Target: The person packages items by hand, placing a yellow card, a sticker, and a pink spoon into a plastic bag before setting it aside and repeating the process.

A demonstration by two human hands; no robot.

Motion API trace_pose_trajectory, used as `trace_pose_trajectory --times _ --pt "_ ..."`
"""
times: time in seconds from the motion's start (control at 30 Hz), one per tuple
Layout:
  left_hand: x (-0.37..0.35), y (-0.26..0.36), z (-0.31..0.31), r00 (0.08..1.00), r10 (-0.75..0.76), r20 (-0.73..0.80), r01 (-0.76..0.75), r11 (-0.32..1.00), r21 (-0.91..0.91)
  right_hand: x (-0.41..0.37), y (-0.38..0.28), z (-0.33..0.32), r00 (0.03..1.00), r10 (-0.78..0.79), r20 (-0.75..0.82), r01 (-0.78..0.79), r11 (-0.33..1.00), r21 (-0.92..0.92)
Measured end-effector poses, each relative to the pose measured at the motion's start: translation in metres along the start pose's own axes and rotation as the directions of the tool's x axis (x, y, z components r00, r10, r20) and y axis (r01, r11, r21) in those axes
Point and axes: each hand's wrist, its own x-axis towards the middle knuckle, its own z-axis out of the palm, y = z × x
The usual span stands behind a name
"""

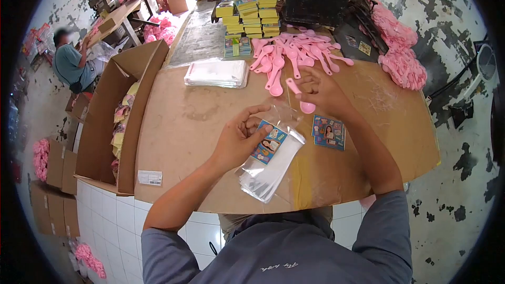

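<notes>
My left hand (238,135) is closed, its thumb pressing a blue printed card (270,146) that lies over clear plastic. An opened clear plastic bag (286,115) spreads out beyond its fingers. Under that hand, a fanned stack of clear bags (265,181) rests on the cardboard tabletop (189,142). In my right hand (322,92) is a pink measuring spoon (307,107), bowl toward me, just beyond the opened bag. A small pile of blue printed cards (329,133) lies below my right hand. Farther back is a heap of pink spoons (294,52).
A pack of clear bags (215,73) lies at the back left, near tall stacks of yellow-edged cards (247,13). An open cardboard box (131,168) stands along the left edge. Pink bundles (402,68) sit at the right. Another person (73,63) sits far left.
</notes>
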Motion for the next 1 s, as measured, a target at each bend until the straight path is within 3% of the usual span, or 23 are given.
trace_pose_trajectory --times 0.2,0.3,0.5,0.7,1.0 --pt "-0.003 0.000 0.005 0.999 0.020 0.040 -0.023 0.997 0.068 -0.028 -0.066 0.034 0.991 -0.061 0.121 0.033 0.974 0.226" --pt "-0.005 0.001 0.006 0.998 0.013 0.055 -0.018 0.995 0.097 -0.031 -0.069 0.041 0.985 -0.114 0.129 0.079 0.964 0.255" --pt "-0.005 0.001 0.006 0.997 -0.001 0.081 -0.006 0.996 0.093 -0.034 -0.065 0.047 0.990 -0.059 0.132 0.031 0.979 0.203" --pt "-0.004 -0.007 0.005 0.997 0.016 0.069 -0.026 0.988 0.150 -0.030 -0.054 0.054 0.992 -0.107 0.073 0.079 0.944 0.320" --pt "-0.005 -0.003 0.006 0.997 0.034 0.072 -0.046 0.985 0.167 -0.037 -0.069 0.053 0.988 -0.124 -0.092 0.130 0.989 0.064"
